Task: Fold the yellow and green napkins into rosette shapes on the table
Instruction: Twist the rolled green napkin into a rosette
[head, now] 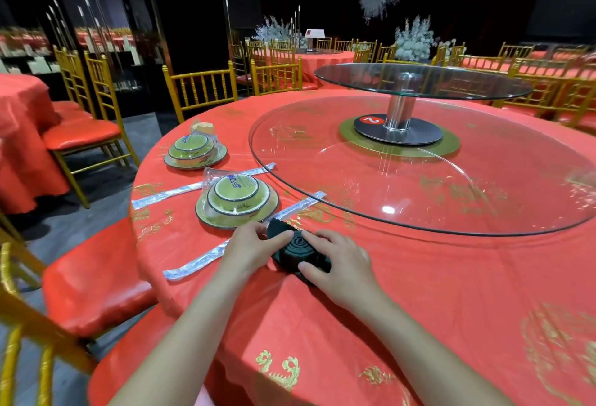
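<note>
A dark green napkin (pixel 296 246), rolled into a tight spiral, lies on the red tablecloth (pixel 419 293) near the table's front edge. A loose scalloped corner sticks out at its far side. My left hand (pixel 248 249) holds the roll from the left, fingers curled against its side. My right hand (pixel 338 260) holds it from the right, with fingertips on the spiral's top and the thumb at its near side. A yellow rolled napkin (pixel 203 128) stands far left, behind a wrapped dish set.
Two plastic-wrapped green dish sets (pixel 237 201) (pixel 195 149) sit left of the napkin, with wrapped chopstick sleeves (pixel 193 265) beside them. A large glass turntable (pixel 419 164) fills the table's middle. Gold chairs with red seats (pixel 96 280) stand at the left edge.
</note>
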Demonstrator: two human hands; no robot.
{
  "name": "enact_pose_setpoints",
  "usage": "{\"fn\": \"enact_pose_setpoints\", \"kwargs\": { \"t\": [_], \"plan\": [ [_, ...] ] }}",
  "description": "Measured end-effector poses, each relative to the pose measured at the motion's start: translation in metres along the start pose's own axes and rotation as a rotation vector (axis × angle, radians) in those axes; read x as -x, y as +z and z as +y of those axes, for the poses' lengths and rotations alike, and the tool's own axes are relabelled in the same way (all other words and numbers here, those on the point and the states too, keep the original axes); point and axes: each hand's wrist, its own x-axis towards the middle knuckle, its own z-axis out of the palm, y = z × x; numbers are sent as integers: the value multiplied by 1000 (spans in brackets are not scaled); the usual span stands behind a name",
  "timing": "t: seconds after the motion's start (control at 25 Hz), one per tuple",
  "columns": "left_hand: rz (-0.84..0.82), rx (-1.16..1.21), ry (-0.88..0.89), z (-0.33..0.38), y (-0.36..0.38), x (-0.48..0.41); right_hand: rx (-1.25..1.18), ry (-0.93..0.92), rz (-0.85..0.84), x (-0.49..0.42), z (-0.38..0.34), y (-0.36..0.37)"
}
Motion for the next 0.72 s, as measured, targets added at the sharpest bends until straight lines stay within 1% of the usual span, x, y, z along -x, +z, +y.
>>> {"fn": "enact_pose_setpoints", "kwargs": {
  "t": [0.12, 0.24, 0.32, 0.4, 0.48, 0.52, 0.56, 0.6, 0.64, 0.68, 0.72],
  "plan": [
    [19, -6, 5, -1, -1, 0, 114, -100, 26, 10, -1, 3],
    [-19, -45, 30, 1, -1, 1, 155, -115, -27, 17, -3, 6],
    [-29, -50, 21, 1, -2, 2, 109, -115, -61, 17, -4, 2],
    [-10, -57, -15, 2, -5, 2, 1, -98, -53, 17, -1, -7],
    [79, -16, -1, 4, -9, 4, -85, -50, -13, 19, 8, -18],
    [137, 12, 88, 4, -10, 7, -84, -26, -5, 21, 15, -23],
    [185, 8, 247, 3, -12, 10, -48, -16, -13, 24, 20, -27],
    [200, -47, 416, 2, -13, 13, 7, -29, -35, 28, 22, -29],
    [178, -133, 542, 1, -13, 15, 62, -65, -59, 30, 22, -29],
    [141, -222, 597, -1, -12, 15, 104, -116, -80, 32, 19, -28],
    [106, -295, 587, -3, -11, 13, 131, -168, -93, 32, 14, -25]
  ]
}}
